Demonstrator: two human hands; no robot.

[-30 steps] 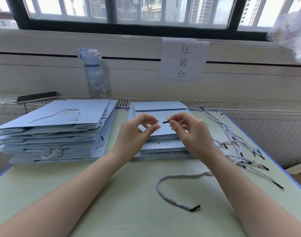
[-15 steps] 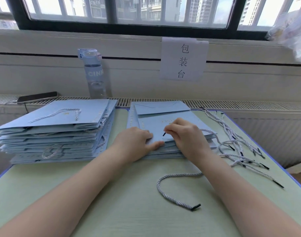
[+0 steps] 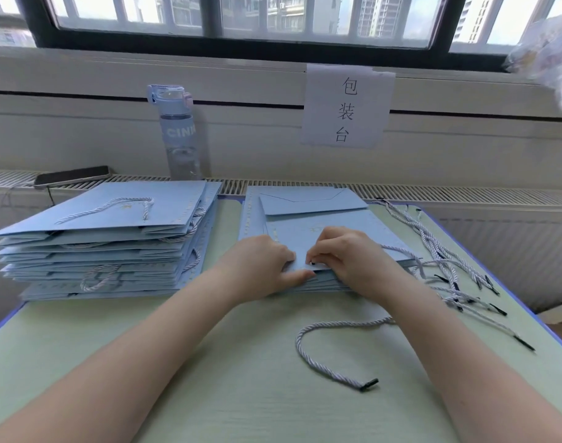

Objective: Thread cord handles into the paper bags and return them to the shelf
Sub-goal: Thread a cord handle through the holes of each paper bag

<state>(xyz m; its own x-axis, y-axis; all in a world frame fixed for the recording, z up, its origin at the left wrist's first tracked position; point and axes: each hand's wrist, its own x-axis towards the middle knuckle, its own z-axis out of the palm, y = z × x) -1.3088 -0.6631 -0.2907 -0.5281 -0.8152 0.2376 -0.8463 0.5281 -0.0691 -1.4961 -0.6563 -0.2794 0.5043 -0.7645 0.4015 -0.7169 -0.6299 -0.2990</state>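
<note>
The cord's (image 3: 321, 356) black tip meets the top bag's (image 3: 305, 235) near edge, pinched in the right hand (image 3: 346, 254). The left hand (image 3: 260, 266) grips that edge at 9 o'clock. Pinch close behind the tip and keep the paper flat. Spare cords (image 3: 449, 260) lie at 3 o'clock.

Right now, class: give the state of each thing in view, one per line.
Left hand: holds top pale blue paper bag by its edge.
Right hand: pinches black cord tip at that bag.
Front twisted white cord: tipped end lies free.
Left stack of blue bags: handles threaded.
Loose cords, right: unthreaded.
Clear water bottle: upright, capped.
</note>
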